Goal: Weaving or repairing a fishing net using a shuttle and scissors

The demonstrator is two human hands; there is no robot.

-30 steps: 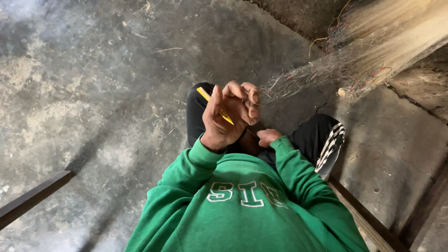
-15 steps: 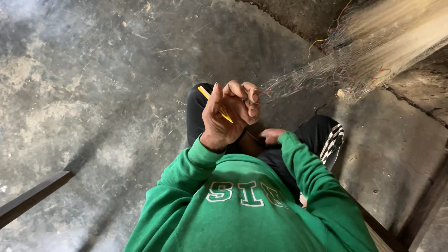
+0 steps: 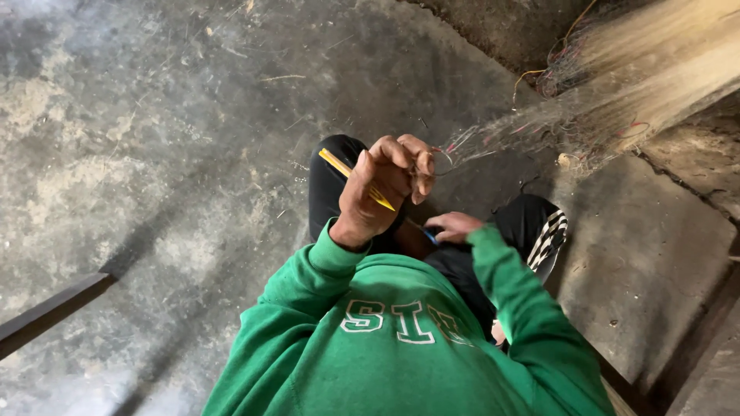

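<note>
Dim, flat daylight from the upper left; hazy glare on the concrete floor [image 3: 116,154], soft shadows, slight wide-angle stretch at edges, focus decent.

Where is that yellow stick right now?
In the head view, the yellow stick sits near the middle of the picture, gripped in the left hand above the person's dark trouser knee, just left of the fine netting.

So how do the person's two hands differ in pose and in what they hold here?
The left hand is raised, fingers curled around a yellow stick-like tool and pinching strands of the fine net; the right hand sits lower by the lap. The left shows its back, while the right is partly hidden, with something small and blue at its fingers. Both come out of green sleeves.
</note>
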